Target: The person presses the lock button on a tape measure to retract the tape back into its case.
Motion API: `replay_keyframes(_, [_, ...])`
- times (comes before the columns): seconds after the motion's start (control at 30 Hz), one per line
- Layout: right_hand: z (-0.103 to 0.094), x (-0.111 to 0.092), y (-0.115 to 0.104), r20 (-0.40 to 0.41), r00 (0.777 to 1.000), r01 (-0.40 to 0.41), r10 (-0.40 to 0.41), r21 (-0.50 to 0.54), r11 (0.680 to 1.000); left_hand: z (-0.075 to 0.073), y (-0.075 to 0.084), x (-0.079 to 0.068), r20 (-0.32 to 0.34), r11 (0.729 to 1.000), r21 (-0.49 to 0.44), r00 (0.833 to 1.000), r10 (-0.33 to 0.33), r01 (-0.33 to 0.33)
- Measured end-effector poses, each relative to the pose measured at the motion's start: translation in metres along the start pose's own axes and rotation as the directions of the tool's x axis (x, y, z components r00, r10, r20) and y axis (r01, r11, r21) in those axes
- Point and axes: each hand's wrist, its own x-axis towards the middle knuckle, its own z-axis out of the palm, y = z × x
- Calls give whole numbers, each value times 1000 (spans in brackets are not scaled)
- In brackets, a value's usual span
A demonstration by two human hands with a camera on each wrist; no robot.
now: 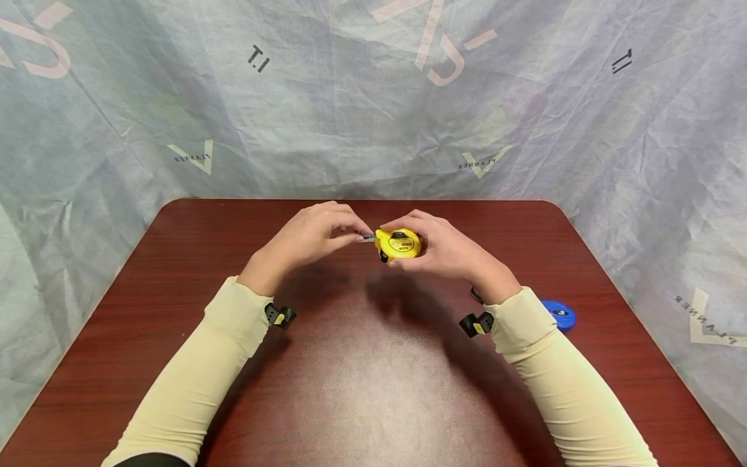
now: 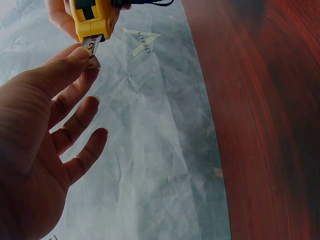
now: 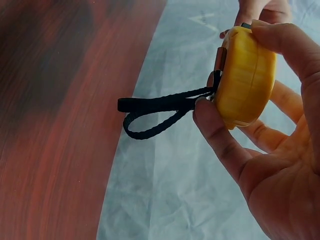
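Observation:
A yellow tape measure is held above the table by my right hand, whose thumb and fingers grip its case. From the case's mouth a short piece of metal blade sticks out. My left hand pinches the end of that blade between thumb and index finger; in the left wrist view its other fingers spread loosely. A black wrist strap hangs from the case in the right wrist view.
On the table, a round blue object lies partly behind my right sleeve. A small dark thing shows beside my right wrist. A grey printed sheet hangs behind the table's far edge.

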Motion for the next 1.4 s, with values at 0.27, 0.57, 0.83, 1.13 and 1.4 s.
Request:
replay_keyframes(0.27, [-2, 2, -3, 1, 1000, 5, -5, 10, 1000, -1, 1, 3, -4, 1000, 5, 1000, -3, 3])
replay_keyframes(0.57, [-2, 3, -2, 1, 1000, 7, -7, 31, 999, -2, 2, 4, 11, 1000, -5, 1000, -9, 9])
replay_keyframes(0.83, [-2, 2, -4, 10, 1000, -11, 10, 46, 999, -2, 2, 4, 26, 1000, -24, 1000, -6, 7])
replay_keyframes(1.13, [-2, 0, -3, 4, 1000, -3, 3, 49, 999, -2, 3, 3, 23, 1000, -8, 1000, -5, 5])
replay_keyframes(1.4, [0, -1, -1, -5, 1000, 18, -18, 27, 999, -2, 3, 3, 31, 1000, -8, 999, -25, 25])
